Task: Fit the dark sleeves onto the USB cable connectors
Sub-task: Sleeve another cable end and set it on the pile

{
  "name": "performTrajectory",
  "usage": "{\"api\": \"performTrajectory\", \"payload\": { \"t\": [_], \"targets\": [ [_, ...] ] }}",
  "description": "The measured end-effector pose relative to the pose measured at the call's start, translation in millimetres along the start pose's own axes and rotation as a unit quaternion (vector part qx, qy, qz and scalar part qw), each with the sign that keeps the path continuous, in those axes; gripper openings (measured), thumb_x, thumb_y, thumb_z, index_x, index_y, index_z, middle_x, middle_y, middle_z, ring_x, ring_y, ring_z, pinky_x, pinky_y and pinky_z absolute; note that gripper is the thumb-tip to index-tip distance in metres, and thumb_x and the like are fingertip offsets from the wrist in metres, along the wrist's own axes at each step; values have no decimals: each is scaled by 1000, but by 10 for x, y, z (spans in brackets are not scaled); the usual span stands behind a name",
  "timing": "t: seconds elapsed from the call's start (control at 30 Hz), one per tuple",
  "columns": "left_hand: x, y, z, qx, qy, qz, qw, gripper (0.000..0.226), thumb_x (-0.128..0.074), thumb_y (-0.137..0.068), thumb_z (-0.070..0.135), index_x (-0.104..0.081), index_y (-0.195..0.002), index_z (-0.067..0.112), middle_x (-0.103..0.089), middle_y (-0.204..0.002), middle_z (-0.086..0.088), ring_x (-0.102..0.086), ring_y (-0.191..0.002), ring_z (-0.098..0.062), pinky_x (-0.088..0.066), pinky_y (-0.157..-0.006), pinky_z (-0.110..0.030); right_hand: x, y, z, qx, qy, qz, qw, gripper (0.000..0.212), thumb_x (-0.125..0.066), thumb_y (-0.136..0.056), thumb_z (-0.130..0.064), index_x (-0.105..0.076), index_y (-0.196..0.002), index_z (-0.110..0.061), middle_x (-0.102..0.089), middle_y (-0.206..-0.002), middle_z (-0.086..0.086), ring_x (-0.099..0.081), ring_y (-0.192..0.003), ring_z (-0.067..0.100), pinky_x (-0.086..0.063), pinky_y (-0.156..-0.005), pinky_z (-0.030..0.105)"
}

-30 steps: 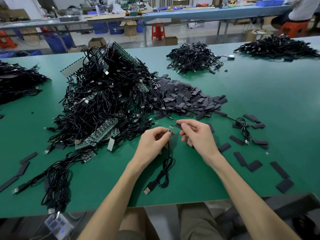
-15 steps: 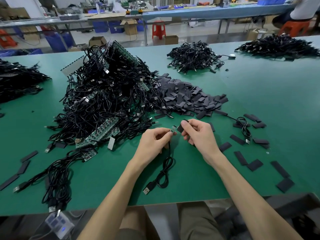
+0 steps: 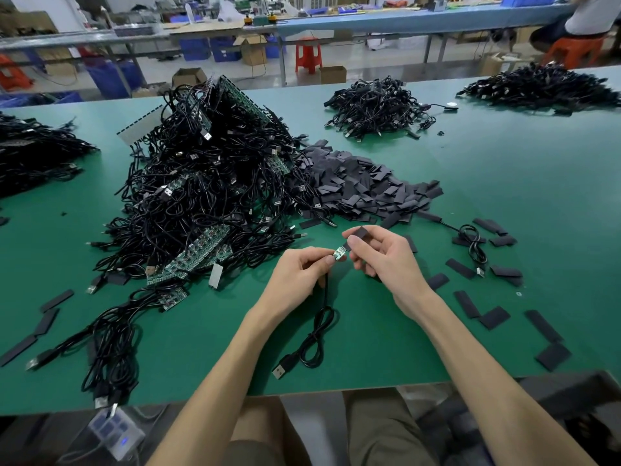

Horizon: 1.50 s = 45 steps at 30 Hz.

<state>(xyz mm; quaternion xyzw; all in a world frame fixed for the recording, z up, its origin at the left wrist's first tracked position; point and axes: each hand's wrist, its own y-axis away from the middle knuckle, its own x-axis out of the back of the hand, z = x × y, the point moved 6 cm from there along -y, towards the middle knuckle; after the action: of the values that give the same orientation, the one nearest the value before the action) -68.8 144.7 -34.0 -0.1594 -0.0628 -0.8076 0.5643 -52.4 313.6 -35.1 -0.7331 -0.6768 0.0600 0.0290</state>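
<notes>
My left hand (image 3: 302,274) pinches cable (image 3: 319,334) just behind small board end (image 3: 339,254), steadying it. My right hand (image 3: 383,253) pinches dark sleeve (image 3: 361,234), mouth toward board for sliding on. Hands near, apart.

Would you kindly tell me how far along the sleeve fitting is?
Done: perhaps one cable lying to the right, apparently sleeved. In hand: the left hand pinches a cable's bare board end; the right hand holds a dark sleeve beside it, not yet on. Left: the big cable heap and the sleeve pile.
</notes>
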Motion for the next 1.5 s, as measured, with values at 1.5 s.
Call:
{"api": "performTrajectory", "payload": {
  "t": [1.5],
  "targets": [
    [3,17,3,18,-9,-12,1000,36,-46,-107,5,-65,-77,11,-55,-57,15,-44,-51,-3,-35,-51,-13,-61,48,-123,52,30,-28,998,18,-76,-87,-3,-77,-90,-20,-74,-83,-8,-60,-73,4,-49,-63,20]
  ]
}}
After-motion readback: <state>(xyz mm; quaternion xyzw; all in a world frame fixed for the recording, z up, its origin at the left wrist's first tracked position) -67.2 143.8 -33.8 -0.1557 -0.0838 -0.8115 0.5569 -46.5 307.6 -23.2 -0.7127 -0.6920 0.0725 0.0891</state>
